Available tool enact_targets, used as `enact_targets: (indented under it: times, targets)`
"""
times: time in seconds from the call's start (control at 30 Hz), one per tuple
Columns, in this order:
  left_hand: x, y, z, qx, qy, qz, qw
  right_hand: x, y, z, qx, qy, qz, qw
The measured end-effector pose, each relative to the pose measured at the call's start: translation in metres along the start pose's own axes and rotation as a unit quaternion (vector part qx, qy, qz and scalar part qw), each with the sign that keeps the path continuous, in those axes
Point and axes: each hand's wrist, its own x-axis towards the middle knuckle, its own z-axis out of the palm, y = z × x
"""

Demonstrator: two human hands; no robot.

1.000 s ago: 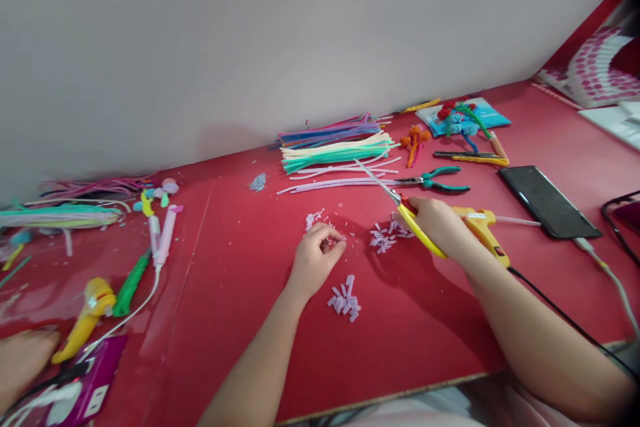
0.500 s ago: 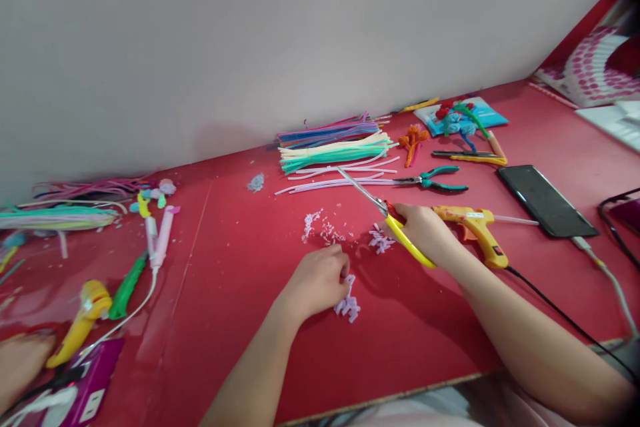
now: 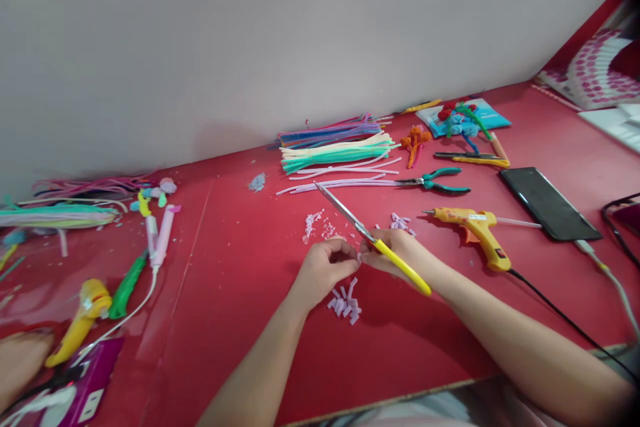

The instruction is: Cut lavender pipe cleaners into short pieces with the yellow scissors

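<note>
My left hand (image 3: 323,272) is closed in a pinch, its fingertips on a tiny lilac piece of pipe cleaner (image 3: 359,257) that is mostly hidden. Right beside it, my right hand (image 3: 397,255) is wrapped round scissors (image 3: 397,265) with yellow handles; their blades point away to the upper left. The right fingertips almost meet the left ones at the small piece. Just below the hands lies a loose pile of short lilac pipe cleaner pieces (image 3: 344,303). A second such pile (image 3: 400,223) shows behind my right hand. Fine pale clippings (image 3: 313,225) are scattered beyond my left hand.
Pipe cleaner bundles (image 3: 337,152) lie by the wall with teal-handled pliers (image 3: 431,181) before them. To the right are a yellow glue gun (image 3: 473,227) and a phone (image 3: 549,203). Another person's hand (image 3: 23,363), a pink glue gun (image 3: 163,240) and a purple power strip (image 3: 97,383) are at left.
My left hand has lifted off the near lilac pile with a small piece. My right hand has moved left and nearer with the scissors, meeting the left hand and uncovering the glue gun's tip.
</note>
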Motion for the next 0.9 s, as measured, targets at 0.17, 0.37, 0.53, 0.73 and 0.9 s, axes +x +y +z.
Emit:
enact_targets:
  times: [0.17,0.37,0.53,0.73,0.9]
  targets:
    - [-0.001,-0.002,0.004,0.017,0.013,0.011,1.000,0.000,0.000,0.004,0.020,0.016,-0.019,0.999]
    - [-0.001,-0.001,0.009,0.093,0.083,0.050,0.991,0.003,0.005,0.008,0.012,0.047,-0.020,0.999]
    - [0.000,-0.001,0.011,0.068,0.087,0.044,0.993,0.003,0.003,0.009,0.006,0.058,-0.018,0.998]
    - [0.003,-0.005,0.004,-0.068,0.169,0.016,0.983,0.001,0.005,0.004,-0.107,0.101,-0.042,0.988]
    - [0.004,-0.005,-0.004,-0.202,0.244,0.010,0.948,-0.001,0.007,0.005,-0.232,0.128,-0.027,0.964]
